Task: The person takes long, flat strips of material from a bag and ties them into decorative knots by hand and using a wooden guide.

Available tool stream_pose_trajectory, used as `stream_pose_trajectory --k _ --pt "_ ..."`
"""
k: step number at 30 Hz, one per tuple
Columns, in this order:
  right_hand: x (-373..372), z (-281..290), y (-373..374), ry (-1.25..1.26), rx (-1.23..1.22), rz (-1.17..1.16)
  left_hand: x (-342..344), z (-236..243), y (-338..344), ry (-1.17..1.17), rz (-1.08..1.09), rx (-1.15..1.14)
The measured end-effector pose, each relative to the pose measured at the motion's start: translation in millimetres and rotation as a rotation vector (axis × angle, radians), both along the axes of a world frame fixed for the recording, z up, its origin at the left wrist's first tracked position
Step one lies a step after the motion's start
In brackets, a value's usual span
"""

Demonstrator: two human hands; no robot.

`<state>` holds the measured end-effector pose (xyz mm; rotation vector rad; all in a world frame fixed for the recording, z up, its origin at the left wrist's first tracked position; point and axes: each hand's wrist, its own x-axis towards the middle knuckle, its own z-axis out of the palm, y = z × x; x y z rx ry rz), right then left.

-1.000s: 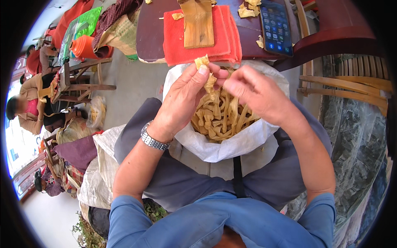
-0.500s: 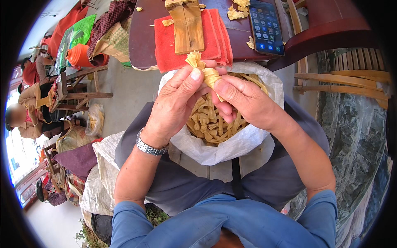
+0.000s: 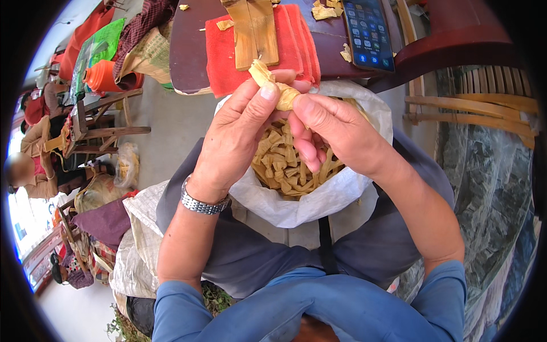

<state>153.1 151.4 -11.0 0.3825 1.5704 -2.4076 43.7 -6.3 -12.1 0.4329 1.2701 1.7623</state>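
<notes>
A pale yellow, crumpled folded strip (image 3: pixel 278 91) is pinched between my two hands above an open white woven sack (image 3: pixel 302 212). My left hand (image 3: pixel 239 117), with a metal watch on the wrist, is closed on its upper part, thumb on top. My right hand (image 3: pixel 333 128) grips the lower end between thumb and fingers. The sack sits between my knees and holds several similar yellow strips (image 3: pixel 285 171). Just beyond my fingers, a wooden block (image 3: pixel 256 37) rests on folded red cloths (image 3: pixel 222 71).
The dark table (image 3: pixel 188 45) carries a phone (image 3: pixel 366 34) and yellow scraps (image 3: pixel 327 11). A wooden chair (image 3: pixel 467 114) stands at right. At left are people (image 3: pixel 37 159), wooden stools (image 3: pixel 111 131), an orange container (image 3: pixel 102 80), sacks and bundles (image 3: pixel 105 219).
My right hand has moved onto the yellow piece and now grips it beside my left. The piece looks more tightly wrapped and is tilted, and both hands sit slightly further left.
</notes>
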Motion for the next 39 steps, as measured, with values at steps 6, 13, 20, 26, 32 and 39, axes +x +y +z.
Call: stream_pose_trajectory --k 6,13,20,26,32,39 --pt "2 0 4 -0.064 -0.226 -0.012 3 4 0 -0.097 -0.035 0.107" --pt "3 -5 4 -0.150 -0.040 -0.040 5 -12 1 0.452 0.102 -0.128" --pt "-1 -7 -3 -0.014 0.325 -0.090 11 -8 5 0.428 0.187 -0.209" --pt "-1 -5 -2 -0.013 0.402 -0.079 9 -8 9 0.119 0.160 -0.063" --pt "6 -28 -21 0.545 1.365 -0.092 2 -14 0 -0.287 0.102 -0.001" --pt "17 -19 -43 0.600 1.453 -0.056 8 -16 -2 -0.367 0.085 -0.104"
